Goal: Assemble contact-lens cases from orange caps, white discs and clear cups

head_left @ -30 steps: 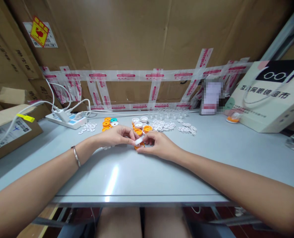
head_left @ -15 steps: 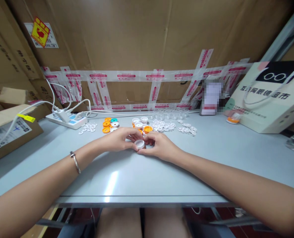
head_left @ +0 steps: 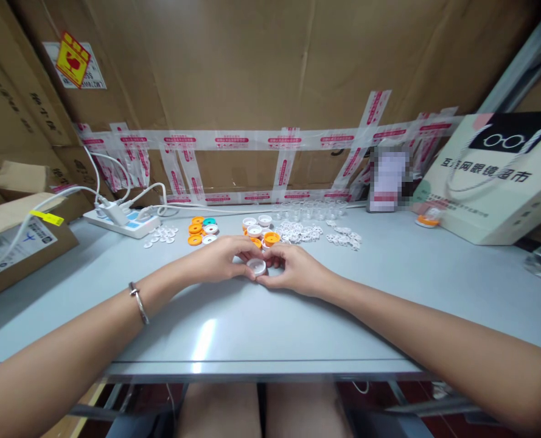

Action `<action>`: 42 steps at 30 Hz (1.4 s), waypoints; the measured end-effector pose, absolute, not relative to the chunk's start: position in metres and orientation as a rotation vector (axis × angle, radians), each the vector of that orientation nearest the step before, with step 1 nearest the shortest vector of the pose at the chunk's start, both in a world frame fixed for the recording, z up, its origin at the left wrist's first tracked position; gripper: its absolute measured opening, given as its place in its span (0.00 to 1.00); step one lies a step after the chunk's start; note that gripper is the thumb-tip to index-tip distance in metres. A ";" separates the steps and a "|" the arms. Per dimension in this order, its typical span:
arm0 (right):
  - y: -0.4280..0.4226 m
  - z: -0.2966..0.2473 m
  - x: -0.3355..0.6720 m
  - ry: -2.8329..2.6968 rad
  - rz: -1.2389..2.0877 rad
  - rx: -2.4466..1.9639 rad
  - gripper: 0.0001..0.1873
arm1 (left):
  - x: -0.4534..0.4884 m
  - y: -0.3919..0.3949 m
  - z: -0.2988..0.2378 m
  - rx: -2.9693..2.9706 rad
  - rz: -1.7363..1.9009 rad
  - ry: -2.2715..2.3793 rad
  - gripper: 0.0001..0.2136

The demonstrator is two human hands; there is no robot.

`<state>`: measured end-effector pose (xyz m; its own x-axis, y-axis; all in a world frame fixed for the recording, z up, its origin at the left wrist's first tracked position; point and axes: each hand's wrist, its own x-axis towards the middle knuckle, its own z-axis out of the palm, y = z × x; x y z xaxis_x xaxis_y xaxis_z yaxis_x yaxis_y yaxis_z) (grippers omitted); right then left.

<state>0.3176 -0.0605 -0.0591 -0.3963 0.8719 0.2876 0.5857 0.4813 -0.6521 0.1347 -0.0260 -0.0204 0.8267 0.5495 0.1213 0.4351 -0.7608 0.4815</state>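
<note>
Between my two hands sits a small round white plastic cap (head_left: 256, 266), its hollow side facing up. My left hand (head_left: 233, 258) grips it from the left with thumb and fingers. From the right, the thumb and curled fingers of my right hand (head_left: 293, 267) close on its edge. Just beyond my fingers stand white round caps (head_left: 254, 231) and orange ones (head_left: 271, 238), partly hidden by my hands. To the left lies a group of orange (head_left: 195, 229), teal (head_left: 210, 221) and white rings with centre holes.
Small white parts (head_left: 297, 232) lie heaped behind my right hand, with more (head_left: 344, 237) further right. Clear cups (head_left: 311, 210) line the back. A power strip (head_left: 122, 222) and carton (head_left: 24, 237) stand left; a phone (head_left: 387, 182) and paper bag (head_left: 493, 182) stand right.
Both hands stay around the white cap, with only slight finger shifts. The cap's face looks a little different, its inside now less evenly white. The other things have not moved.
</note>
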 end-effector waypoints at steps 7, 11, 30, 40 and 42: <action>-0.062 -0.059 0.316 -2.148 0.536 -1.195 0.09 | 0.135 -0.027 -0.021 2.604 0.316 0.753 0.13; -0.062 -0.059 0.316 -2.154 0.510 -1.193 0.08 | 0.135 -0.028 -0.020 2.613 0.305 0.752 0.13; -0.025 -0.008 0.392 -1.920 0.645 -1.480 0.13 | 0.132 -0.033 -0.022 2.618 0.383 0.743 0.12; 0.011 -0.042 0.434 -1.882 0.308 -1.886 0.09 | 0.130 -0.034 -0.019 2.553 0.460 0.753 0.18; 0.013 -0.047 0.429 -1.889 0.291 -1.886 0.08 | 0.131 -0.034 -0.018 2.564 0.467 0.737 0.16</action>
